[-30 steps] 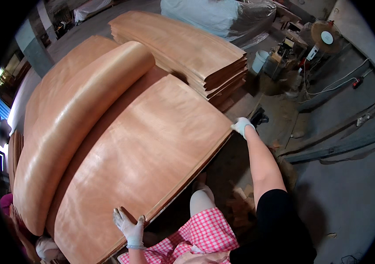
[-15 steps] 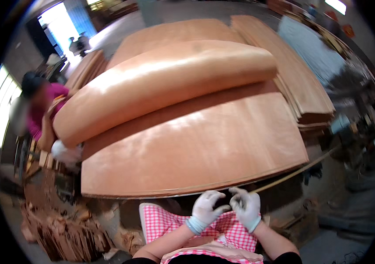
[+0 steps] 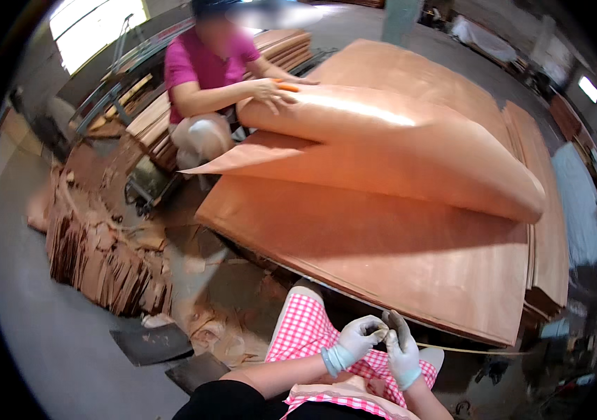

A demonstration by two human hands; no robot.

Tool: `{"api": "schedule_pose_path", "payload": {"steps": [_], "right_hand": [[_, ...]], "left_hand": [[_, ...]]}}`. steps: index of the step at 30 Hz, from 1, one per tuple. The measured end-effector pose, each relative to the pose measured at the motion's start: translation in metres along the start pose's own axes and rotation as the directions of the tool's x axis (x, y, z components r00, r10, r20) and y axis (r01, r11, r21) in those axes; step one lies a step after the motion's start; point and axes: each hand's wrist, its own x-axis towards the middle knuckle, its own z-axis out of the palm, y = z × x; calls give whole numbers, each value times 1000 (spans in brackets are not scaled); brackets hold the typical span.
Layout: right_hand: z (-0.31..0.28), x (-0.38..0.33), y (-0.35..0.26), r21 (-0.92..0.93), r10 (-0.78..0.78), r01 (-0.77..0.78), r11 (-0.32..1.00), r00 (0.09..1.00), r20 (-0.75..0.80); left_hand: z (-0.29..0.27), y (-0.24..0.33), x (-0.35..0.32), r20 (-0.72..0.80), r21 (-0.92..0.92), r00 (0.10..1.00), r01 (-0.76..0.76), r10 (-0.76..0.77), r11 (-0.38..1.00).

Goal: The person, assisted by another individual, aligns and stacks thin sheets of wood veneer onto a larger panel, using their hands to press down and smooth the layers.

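Note:
My left hand (image 3: 359, 341), in a white glove with a blue cuff, is closed in a pinch in front of my lap. Whatever sits between its fingertips is too small to make out. Close against it is my gloved right hand (image 3: 402, 352), thumb and fingers bent together. From the right hand a thin pale-yellow strip (image 3: 473, 349) stretches away to the right. Just beyond both hands lies the near edge of a stack of wide reddish wood veneer sheets (image 3: 382, 259). Its top sheet (image 3: 410, 157) is rolled back on itself, with a pointed flap at the left.
A co-worker in a magenta shirt (image 3: 197, 66) leans over the rolled sheet at the far left, hands on it. Broken veneer scraps (image 3: 102, 245) pile up on the left floor. Another veneer stack (image 3: 543, 203) stands at the right. Dark flat pieces (image 3: 151, 343) lie nearby.
My view has swung left, bringing the co-worker and scrap pile further into it. The co-worker's hands are now on the rolled sheet, whose left end shows a flap. My fingers have drawn together.

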Motion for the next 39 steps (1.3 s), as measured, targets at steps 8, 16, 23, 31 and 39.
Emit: {"api": "schedule_pose_path", "payload": {"steps": [8, 16, 23, 31, 39], "right_hand": [[-8, 10, -41, -826, -97, 78, 557, 995, 29], [-81, 15, -12, -754, 9, -122, 646, 988, -151], [-145, 33, 40, -867, 7, -191, 461, 977, -211], [-55, 70, -1, -738, 217, -231, 634, 969, -117], [-37, 93, -6, -785, 236, -207, 584, 968, -80]], "left_hand": [[-48, 34, -1, -282, -168, 952, -174, 122, 970], [-199, 72, 23, -625, 163, 649, -436, 434, 885], [-418, 105, 45, -577, 816, 154, 152, 802, 558], [-494, 163, 54, -714, 651, 149, 501, 684, 570], [-498, 179, 58, -714, 635, 252, 627, 654, 452]]}}
